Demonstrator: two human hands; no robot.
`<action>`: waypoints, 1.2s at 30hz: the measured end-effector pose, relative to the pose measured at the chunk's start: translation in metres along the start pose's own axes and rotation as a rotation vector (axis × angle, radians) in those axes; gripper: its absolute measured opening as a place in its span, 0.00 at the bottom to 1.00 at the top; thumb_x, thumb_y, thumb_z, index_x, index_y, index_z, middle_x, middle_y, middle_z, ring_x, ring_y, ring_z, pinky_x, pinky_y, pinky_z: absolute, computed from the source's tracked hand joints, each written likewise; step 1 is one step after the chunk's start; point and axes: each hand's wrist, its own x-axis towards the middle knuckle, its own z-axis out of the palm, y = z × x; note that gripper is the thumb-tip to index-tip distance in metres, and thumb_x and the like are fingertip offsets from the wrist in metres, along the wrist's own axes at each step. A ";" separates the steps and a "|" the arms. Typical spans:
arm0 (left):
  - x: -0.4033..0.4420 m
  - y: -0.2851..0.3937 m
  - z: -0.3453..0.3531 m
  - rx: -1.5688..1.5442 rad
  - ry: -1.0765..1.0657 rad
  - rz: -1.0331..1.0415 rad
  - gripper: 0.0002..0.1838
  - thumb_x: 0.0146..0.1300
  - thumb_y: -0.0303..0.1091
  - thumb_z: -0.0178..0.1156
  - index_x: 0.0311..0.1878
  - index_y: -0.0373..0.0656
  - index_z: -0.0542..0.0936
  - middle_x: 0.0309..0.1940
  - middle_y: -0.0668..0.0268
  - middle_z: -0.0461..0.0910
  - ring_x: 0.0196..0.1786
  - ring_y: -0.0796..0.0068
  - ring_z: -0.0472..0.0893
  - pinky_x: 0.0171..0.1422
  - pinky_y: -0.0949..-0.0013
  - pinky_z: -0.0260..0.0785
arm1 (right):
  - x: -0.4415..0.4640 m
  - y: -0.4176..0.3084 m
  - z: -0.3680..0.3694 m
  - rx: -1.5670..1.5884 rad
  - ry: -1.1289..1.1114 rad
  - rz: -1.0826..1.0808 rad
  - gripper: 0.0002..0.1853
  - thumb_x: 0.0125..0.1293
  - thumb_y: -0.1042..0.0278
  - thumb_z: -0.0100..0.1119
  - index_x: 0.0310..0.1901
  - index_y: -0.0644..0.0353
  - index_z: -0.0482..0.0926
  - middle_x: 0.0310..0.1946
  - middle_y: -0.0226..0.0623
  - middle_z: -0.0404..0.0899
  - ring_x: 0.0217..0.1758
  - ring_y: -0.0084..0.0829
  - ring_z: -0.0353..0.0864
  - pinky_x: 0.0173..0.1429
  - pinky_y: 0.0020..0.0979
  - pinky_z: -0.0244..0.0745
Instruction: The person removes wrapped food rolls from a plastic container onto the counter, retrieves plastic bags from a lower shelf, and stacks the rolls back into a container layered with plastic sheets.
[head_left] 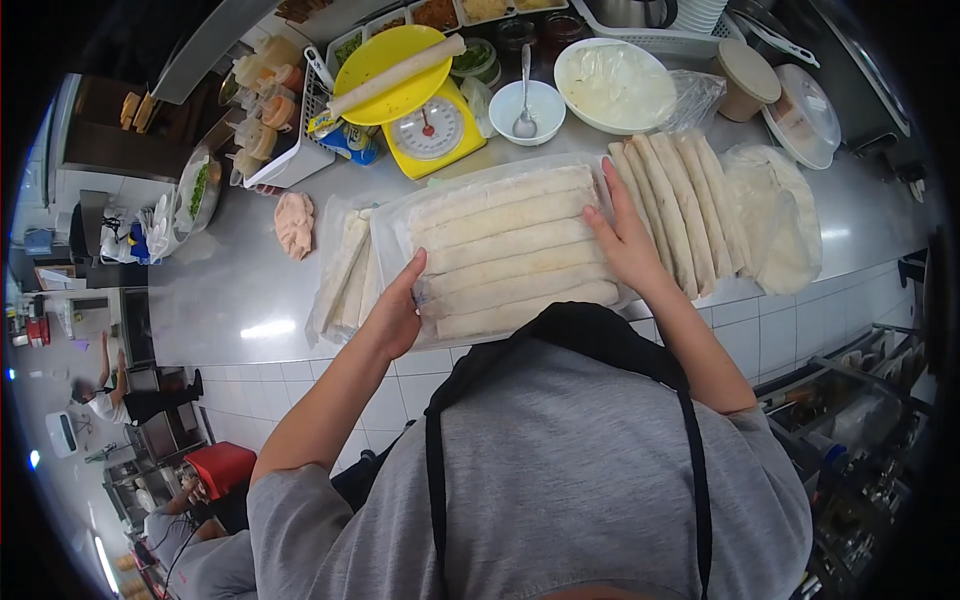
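Observation:
A translucent tray [393,262] filled with several long pale dough rolls [515,245] lies at the counter's front edge. My left hand [398,305] is at the tray's left side, its thumb up against the edge and its other fingers mostly hidden. On the right side my right hand [628,235] rests with its fingers apart along the tray's edge, touching the end of the rolls. More long rolls [680,210] lie side by side just right of this hand. Left of the tray, a few rolls [350,270] lie in clear plastic.
Behind the tray stand a yellow scale [430,130] bearing a yellow plate [385,75], a white bowl with a spoon [527,112], and a larger white bowl [615,85]. A pink cloth [294,225] lies left. Two other people [115,400] are far left.

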 end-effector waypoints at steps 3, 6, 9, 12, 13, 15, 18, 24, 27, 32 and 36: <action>0.002 -0.001 -0.004 0.030 -0.017 -0.023 0.37 0.66 0.58 0.46 0.69 0.42 0.56 0.66 0.59 0.62 0.67 0.62 0.62 0.69 0.58 0.51 | 0.001 0.001 -0.002 -0.040 -0.011 0.042 0.32 0.69 0.59 0.47 0.68 0.67 0.50 0.66 0.56 0.55 0.71 0.45 0.55 0.72 0.35 0.49; 0.009 -0.008 -0.010 0.058 -0.078 -0.008 0.47 0.58 0.63 0.55 0.71 0.42 0.52 0.69 0.58 0.56 0.71 0.60 0.56 0.71 0.54 0.50 | 0.000 -0.003 -0.003 -0.015 -0.023 0.085 0.31 0.70 0.58 0.45 0.68 0.66 0.52 0.65 0.56 0.57 0.70 0.46 0.56 0.71 0.35 0.50; 0.011 -0.011 -0.012 0.086 -0.068 -0.005 0.49 0.57 0.64 0.55 0.71 0.42 0.48 0.69 0.57 0.53 0.71 0.59 0.53 0.71 0.52 0.49 | 0.000 -0.001 -0.003 -0.010 -0.016 0.080 0.30 0.70 0.59 0.45 0.68 0.65 0.52 0.65 0.56 0.58 0.69 0.46 0.57 0.71 0.36 0.51; 0.006 -0.007 -0.009 0.086 -0.056 0.019 0.50 0.56 0.63 0.56 0.71 0.42 0.45 0.69 0.57 0.51 0.72 0.58 0.51 0.71 0.52 0.49 | 0.001 -0.006 -0.005 -0.035 -0.030 0.106 0.30 0.70 0.59 0.45 0.68 0.66 0.52 0.65 0.56 0.58 0.69 0.46 0.57 0.71 0.36 0.50; 0.004 -0.005 -0.009 0.094 -0.037 0.040 0.50 0.56 0.63 0.57 0.70 0.42 0.45 0.69 0.56 0.50 0.72 0.57 0.51 0.71 0.51 0.50 | 0.001 -0.005 -0.004 -0.035 -0.034 0.106 0.30 0.70 0.59 0.45 0.68 0.66 0.52 0.65 0.56 0.58 0.69 0.46 0.57 0.71 0.36 0.50; 0.000 -0.006 -0.012 0.097 -0.009 0.060 0.50 0.56 0.62 0.57 0.70 0.42 0.45 0.69 0.56 0.50 0.71 0.57 0.51 0.70 0.51 0.50 | 0.001 -0.003 -0.004 -0.037 -0.016 0.059 0.31 0.70 0.59 0.45 0.68 0.66 0.52 0.65 0.57 0.58 0.70 0.46 0.56 0.71 0.36 0.50; -0.002 -0.005 -0.008 0.082 -0.039 0.077 0.50 0.56 0.59 0.59 0.70 0.41 0.45 0.68 0.55 0.51 0.71 0.57 0.52 0.70 0.52 0.51 | 0.002 -0.004 -0.003 -0.016 -0.021 0.084 0.32 0.70 0.58 0.46 0.68 0.66 0.52 0.65 0.57 0.58 0.70 0.46 0.56 0.72 0.35 0.49; -0.014 0.001 -0.002 0.129 -0.027 0.127 0.48 0.57 0.54 0.62 0.69 0.39 0.47 0.67 0.54 0.54 0.70 0.59 0.55 0.70 0.56 0.52 | 0.003 -0.003 -0.006 0.016 -0.013 0.117 0.31 0.70 0.57 0.46 0.68 0.67 0.53 0.66 0.56 0.57 0.71 0.45 0.55 0.72 0.35 0.48; -0.012 -0.001 -0.005 0.096 -0.020 0.166 0.46 0.57 0.53 0.61 0.68 0.37 0.48 0.66 0.54 0.56 0.69 0.60 0.58 0.68 0.59 0.56 | 0.003 -0.003 -0.006 0.034 -0.011 0.102 0.31 0.70 0.57 0.46 0.68 0.67 0.53 0.66 0.55 0.57 0.71 0.44 0.55 0.72 0.35 0.48; -0.019 0.010 -0.003 -0.033 -0.071 0.194 0.44 0.58 0.55 0.60 0.66 0.33 0.55 0.63 0.53 0.62 0.64 0.60 0.66 0.64 0.58 0.63 | 0.004 0.003 -0.002 0.036 -0.003 0.081 0.30 0.69 0.58 0.46 0.67 0.67 0.54 0.65 0.55 0.59 0.70 0.44 0.56 0.71 0.35 0.49; -0.021 0.018 -0.002 0.049 -0.073 0.099 0.45 0.57 0.57 0.60 0.67 0.35 0.55 0.63 0.53 0.63 0.65 0.60 0.65 0.65 0.57 0.63 | 0.005 0.002 -0.002 0.072 -0.016 0.089 0.29 0.69 0.59 0.46 0.66 0.67 0.56 0.64 0.55 0.60 0.70 0.44 0.57 0.71 0.35 0.49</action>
